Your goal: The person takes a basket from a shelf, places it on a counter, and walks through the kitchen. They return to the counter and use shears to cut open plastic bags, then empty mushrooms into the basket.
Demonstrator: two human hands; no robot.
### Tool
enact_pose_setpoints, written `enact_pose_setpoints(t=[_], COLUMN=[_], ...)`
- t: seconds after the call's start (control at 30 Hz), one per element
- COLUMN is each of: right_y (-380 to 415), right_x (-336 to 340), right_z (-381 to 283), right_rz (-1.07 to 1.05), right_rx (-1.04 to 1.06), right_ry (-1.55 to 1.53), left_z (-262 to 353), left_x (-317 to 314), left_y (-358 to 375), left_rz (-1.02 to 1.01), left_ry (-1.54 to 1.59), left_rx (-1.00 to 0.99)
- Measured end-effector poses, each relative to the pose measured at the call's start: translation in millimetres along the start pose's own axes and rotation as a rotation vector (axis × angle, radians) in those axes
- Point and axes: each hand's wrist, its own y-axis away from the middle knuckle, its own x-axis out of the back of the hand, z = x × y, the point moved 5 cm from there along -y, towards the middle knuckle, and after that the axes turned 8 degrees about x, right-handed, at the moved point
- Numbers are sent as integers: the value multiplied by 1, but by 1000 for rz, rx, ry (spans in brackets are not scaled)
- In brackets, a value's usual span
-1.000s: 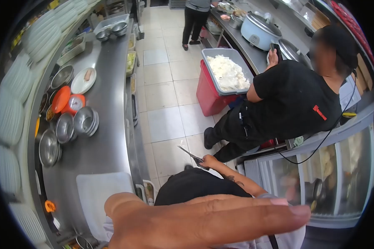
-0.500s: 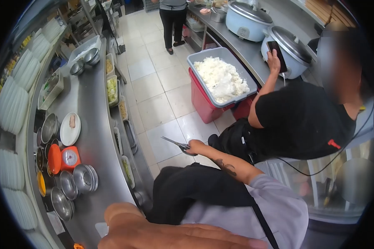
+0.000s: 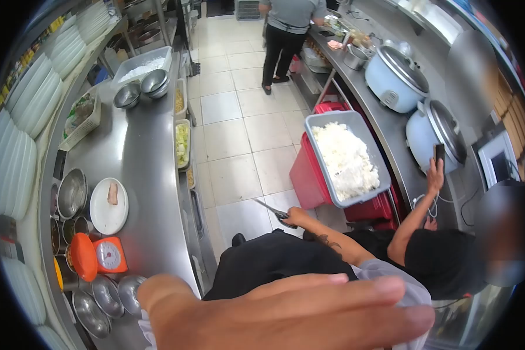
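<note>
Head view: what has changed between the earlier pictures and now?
The left hand, which had sunk half a second ago, has risen again in view. The co-worker in black now appears farther to the lower right; the camera moved too. The right hand kept the scissors; the pinkish piece stayed on the plate.

The person wears a loose black apron-like garment (image 3: 280,259) across the front, plain and matt, with soft creases. Over the right shoulder comes a pale grey, faintly lilac sleeve (image 3: 385,274), short enough to leave the forearm bare, where a dark tattoo (image 3: 328,241) shows as curving strokes. A sliver of similar pale cloth (image 3: 147,331) appears by the left wrist. The left hand (image 3: 280,312), large and close, is ungloved, with short nails; one dark shoe tip (image 3: 238,239) shows beyond the black cloth.
</note>
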Motion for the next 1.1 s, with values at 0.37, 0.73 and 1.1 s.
enact_pose_setpoints(t=[0.37,0.73,1.1], right_y=[-44,-239,-443], right_x=[33,164,295], right_z=[80,114,79], right_rz=[130,51,128], right_rx=[-190,-105,95], right_ry=[-293,-340,-142], left_z=[53,71,151], left_x=[160,325,462], left_y=[-72,-179,-233], left_rz=[31,92,255], left_ry=[-23,-139,-442], left_rx=[57,114,-15])
